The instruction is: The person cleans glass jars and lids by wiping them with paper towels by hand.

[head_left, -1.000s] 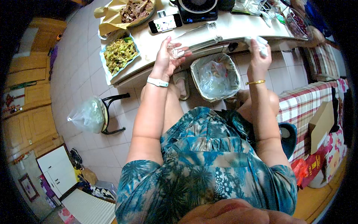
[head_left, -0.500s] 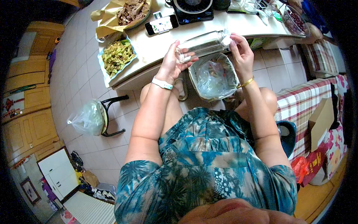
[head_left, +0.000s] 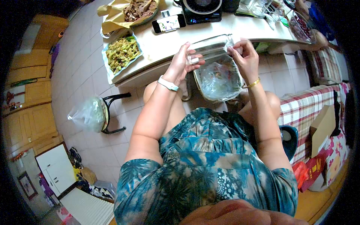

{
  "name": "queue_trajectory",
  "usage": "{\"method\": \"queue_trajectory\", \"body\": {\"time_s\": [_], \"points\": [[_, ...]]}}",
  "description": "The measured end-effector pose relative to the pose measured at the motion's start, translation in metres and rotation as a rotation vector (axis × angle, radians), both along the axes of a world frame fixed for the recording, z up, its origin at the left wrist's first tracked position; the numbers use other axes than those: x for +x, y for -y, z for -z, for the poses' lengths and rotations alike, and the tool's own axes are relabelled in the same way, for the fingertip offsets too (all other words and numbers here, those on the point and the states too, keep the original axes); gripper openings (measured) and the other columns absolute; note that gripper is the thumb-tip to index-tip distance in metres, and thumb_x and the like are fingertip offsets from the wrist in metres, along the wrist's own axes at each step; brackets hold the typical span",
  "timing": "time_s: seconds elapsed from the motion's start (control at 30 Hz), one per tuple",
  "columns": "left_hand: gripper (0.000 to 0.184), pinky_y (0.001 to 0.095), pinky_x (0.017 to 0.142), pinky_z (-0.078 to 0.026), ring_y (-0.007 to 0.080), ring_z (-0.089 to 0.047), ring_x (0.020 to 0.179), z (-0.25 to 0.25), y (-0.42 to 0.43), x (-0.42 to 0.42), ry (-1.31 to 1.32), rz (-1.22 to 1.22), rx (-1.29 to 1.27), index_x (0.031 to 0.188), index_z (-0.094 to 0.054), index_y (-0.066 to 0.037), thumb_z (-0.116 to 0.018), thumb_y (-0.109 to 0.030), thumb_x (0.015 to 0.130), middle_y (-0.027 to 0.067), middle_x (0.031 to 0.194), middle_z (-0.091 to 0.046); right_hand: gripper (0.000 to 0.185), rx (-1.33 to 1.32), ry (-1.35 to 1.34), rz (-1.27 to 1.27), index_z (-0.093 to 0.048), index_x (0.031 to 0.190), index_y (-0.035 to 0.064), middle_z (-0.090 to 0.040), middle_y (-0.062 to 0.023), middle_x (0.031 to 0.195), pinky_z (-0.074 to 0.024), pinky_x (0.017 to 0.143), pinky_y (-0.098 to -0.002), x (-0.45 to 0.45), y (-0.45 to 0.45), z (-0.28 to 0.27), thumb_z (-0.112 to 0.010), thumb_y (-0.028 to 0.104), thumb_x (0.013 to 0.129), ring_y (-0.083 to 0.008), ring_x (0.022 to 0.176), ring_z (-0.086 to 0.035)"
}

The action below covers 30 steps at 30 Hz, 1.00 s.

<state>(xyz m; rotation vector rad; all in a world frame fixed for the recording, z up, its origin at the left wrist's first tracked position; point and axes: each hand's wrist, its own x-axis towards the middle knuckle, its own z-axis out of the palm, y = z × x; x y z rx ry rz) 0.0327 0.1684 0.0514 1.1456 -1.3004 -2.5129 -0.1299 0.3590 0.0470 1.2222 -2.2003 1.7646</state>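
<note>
A clear, see-through jar or bottle lies sideways between my hands, above the front edge of the table. My left hand cradles its left end, thumb above and fingers curled beneath. A small white patch shows at that end. My right hand pinches a crumpled whitish piece at the jar's right end; whether it is tissue or thin film I cannot tell. Directly below stands a bin lined with a clear plastic bag.
On the table are a dish of green vegetables, meat on brown paper, a phone and a black cooker. A bowl of dark red fruit stands far right, near another person's arm. A bagged stool stands left.
The view has shifted slightly, so the table things appear a little farther right. My right fingers have moved on the whitish piece, which looks less bunched. My left hand still supports the jar.
</note>
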Motion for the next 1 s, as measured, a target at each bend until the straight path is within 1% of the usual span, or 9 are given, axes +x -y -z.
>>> {"method": "queue_trajectory", "body": {"time_s": [0.17,0.3,0.37,0.47,0.5,0.6,0.73,0.83,1.0], "points": [[0.068,0.029,0.065,-0.061,0.03,-0.073,0.086,-0.008,-0.011,0.003,-0.022,0.106,-0.25,0.127,-0.044,0.006,-0.049,-0.056,0.099,0.0271,0.116,-0.063,0.027,-0.297,0.523,0.029,-0.062,0.099,0.001,-0.062,0.0004,0.086,-0.0486,0.072,-0.0216,0.009,0.001,0.003,-0.08,0.018,0.088,-0.0058,0.082,-0.057],[0.062,0.0306,0.064,-0.06,0.0295,-0.073,0.084,-0.013,-0.016,0.001,-0.105,0.042,-0.292,0.125,-0.046,0.003,-0.052,-0.053,0.099,0.0239,0.112,-0.065,0.022,-0.418,0.454,0.116,-0.061,0.107,0.0016,-0.063,-0.0012,0.092,-0.0481,0.069,-0.0203,-0.007,0.01,0.017,-0.072,0.015,0.095,-0.0056,0.082,-0.058],[0.056,0.0301,0.061,-0.057,0.0296,-0.073,0.082,-0.014,-0.014,0.003,-0.112,-0.007,-0.321,0.122,-0.049,0.0,-0.049,-0.052,0.1,0.0212,0.108,-0.067,0.021,-0.491,0.612,0.273,-0.061,0.118,0.0007,-0.065,-0.0038,0.106,-0.0502,0.076,-0.0234,-0.019,0.013,0.008,-0.057,0.017,0.104,-0.0086,0.09,-0.06],[0.055,0.0297,0.06,-0.052,0.0298,-0.073,0.081,-0.019,-0.01,0.007,-0.301,-0.053,-0.156,0.117,-0.055,-0.004,-0.039,-0.054,0.101,0.0207,0.104,-0.07,0.022,-0.076,0.196,0.211,-0.061,0.12,-0.0004,-0.065,-0.0061,0.112,-0.054,0.083,-0.027,-0.04,0.017,0.025,-0.054,0.013,0.104,-0.0125,0.094,-0.063],[0.059,0.0324,0.061,-0.052,0.0293,-0.072,0.083,-0.02,-0.007,0.008,-0.364,-0.007,-0.028,0.116,-0.058,-0.003,-0.038,-0.056,0.1,0.0195,0.104,-0.071,0.026,-0.005,0.282,0.077,-0.06,0.124,0.001,-0.066,-0.0087,0.114,-0.0561,0.082,-0.0314,-0.029,0.028,0.03,-0.056,0.012,0.101,-0.0171,0.096,-0.066],[0.064,0.0356,0.065,-0.052,0.025,-0.07,0.089,-0.013,-0.001,0.009,-0.562,0.173,0.244,0.117,-0.064,-0.005,-0.037,-0.06,0.099,0.0141,0.105,-0.073,0.026,0.33,-0.27,-0.117,-0.065,0.11,0.0052,-0.064,-0.0158,0.121,-0.0559,0.076,-0.0372,0.006,0.075,0.021,-0.066,0.008,0.084,-0.0289,0.085,-0.069],[0.058,0.0452,0.111,-0.04,0.028,-0.06,0.121,-0.004,-0.003,0.005,-0.684,0.238,0.355,0.133,-0.056,-0.003,-0.053,-0.049,0.098,0.0151,0.128,-0.064,0.031,0.457,-0.311,-0.343,-0.059,0.116,0.0051,-0.045,-0.0096,0.152,-0.0588,0.071,-0.0393,0.021,0.142,0.024,-0.061,0.013,0.085,-0.0274,0.083,-0.071],[0.061,0.0427,0.088,-0.057,0.0283,-0.067,0.107,-0.003,0.0,0.006,-0.663,0.341,0.386,0.128,-0.059,-0.002,-0.046,-0.054,0.1,0.018,0.117,-0.068,0.038,0.474,-0.44,-0.358,-0.059,0.115,0.0062,-0.044,-0.0059,0.154,-0.0568,0.061,-0.0387,0.007,0.183,0.047,-0.063,0.001,0.078,-0.0298,0.078,-0.071],[0.06,0.041,0.079,-0.059,0.0283,-0.069,0.101,-0.004,0.007,0.009,-0.683,0.331,0.347,0.123,-0.061,-0.004,-0.044,-0.056,0.1,0.0213,0.112,-0.069,0.036,0.603,-0.475,-0.3,-0.056,0.118,0.0098,-0.042,-0.0064,0.156,-0.057,0.071,-0.0452,-0.006,0.214,0.052,-0.063,0.011,0.083,-0.0316,0.087,-0.072]]}}
